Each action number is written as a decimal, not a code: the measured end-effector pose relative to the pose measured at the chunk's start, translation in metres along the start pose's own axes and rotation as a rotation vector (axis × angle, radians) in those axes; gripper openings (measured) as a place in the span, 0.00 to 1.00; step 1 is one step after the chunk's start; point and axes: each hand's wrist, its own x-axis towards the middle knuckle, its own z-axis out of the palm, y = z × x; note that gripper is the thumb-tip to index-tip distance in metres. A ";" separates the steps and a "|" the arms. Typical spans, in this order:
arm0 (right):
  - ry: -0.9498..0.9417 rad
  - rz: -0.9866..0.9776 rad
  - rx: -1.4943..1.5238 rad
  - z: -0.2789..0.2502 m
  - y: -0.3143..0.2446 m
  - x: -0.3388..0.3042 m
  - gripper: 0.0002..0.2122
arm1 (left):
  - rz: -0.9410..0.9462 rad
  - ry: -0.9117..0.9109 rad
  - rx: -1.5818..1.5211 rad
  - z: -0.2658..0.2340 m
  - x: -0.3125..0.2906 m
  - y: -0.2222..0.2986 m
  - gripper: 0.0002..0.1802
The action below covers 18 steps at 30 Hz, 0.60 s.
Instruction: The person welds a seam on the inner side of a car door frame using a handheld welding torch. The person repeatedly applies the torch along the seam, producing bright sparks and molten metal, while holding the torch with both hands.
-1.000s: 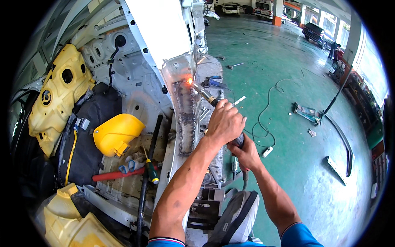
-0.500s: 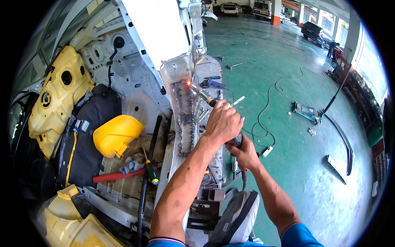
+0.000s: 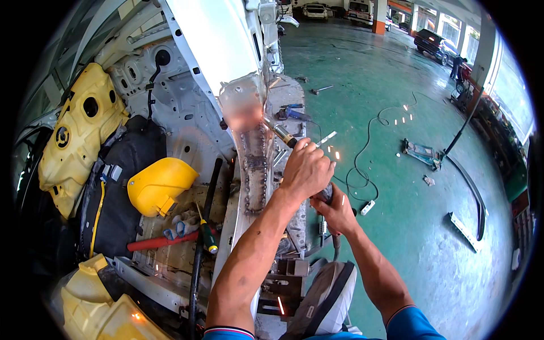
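Observation:
My left hand (image 3: 307,170) is closed around the neck of a welding torch (image 3: 281,132). Lower down, my right hand (image 3: 338,211) grips the torch's black handle. The torch nozzle points up and left at the upper end of a welded patch (image 3: 256,164) on the car's pillar. Bare metal (image 3: 243,93) shows around it, and a hazy reddish glow hangs at the tip. Beaded weld lines run along the patch edges. Bright sparks (image 3: 337,154) fly over the floor, my lap and the car interior.
Inside the car body lie a yellow welding mask (image 3: 162,186), a green-handled screwdriver (image 3: 208,238) and a red tube (image 3: 156,243). A blue angle grinder (image 3: 294,115) rests right of the pillar. A power cord (image 3: 369,150) and a floor jack (image 3: 422,153) are on the green floor.
The bright orange point at the nozzle has given way to a spread reddish haze. Sparks now scatter to the right and below. Both hands and the torch stay almost in place.

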 end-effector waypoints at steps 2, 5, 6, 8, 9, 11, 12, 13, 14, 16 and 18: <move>0.003 0.004 -0.006 0.000 0.002 0.000 0.16 | -0.002 -0.005 -0.011 0.000 -0.001 0.000 0.16; 0.015 -0.012 -0.009 0.001 0.004 0.001 0.16 | -0.015 -0.029 -0.017 0.000 0.000 -0.001 0.16; 0.017 -0.015 -0.007 0.001 0.001 0.000 0.16 | -0.019 -0.031 -0.016 0.000 0.000 -0.001 0.16; 0.013 -0.002 -0.021 0.001 -0.004 0.001 0.16 | -0.023 -0.034 -0.014 -0.001 0.000 -0.002 0.16; 0.016 -0.010 -0.028 0.001 -0.004 0.001 0.16 | -0.024 -0.034 -0.014 -0.001 0.000 -0.002 0.16; 0.021 -0.024 -0.041 0.001 -0.003 0.002 0.16 | -0.025 -0.036 -0.013 -0.001 0.001 -0.003 0.16; 0.021 -0.024 -0.036 0.001 -0.003 0.002 0.17 | -0.022 -0.034 -0.014 -0.001 0.001 -0.003 0.16; 0.021 -0.024 -0.032 0.002 -0.004 0.002 0.17 | -0.020 -0.032 -0.014 -0.001 0.001 -0.004 0.16; 0.021 -0.023 -0.028 0.002 -0.004 0.002 0.17 | -0.018 -0.031 -0.015 -0.001 0.001 -0.005 0.16; 0.025 -0.024 -0.027 0.002 0.000 0.003 0.17 | -0.016 -0.030 -0.018 -0.001 0.001 -0.005 0.16; 0.027 -0.024 -0.033 0.002 0.003 0.004 0.17 | -0.014 -0.028 -0.019 -0.001 0.002 -0.005 0.16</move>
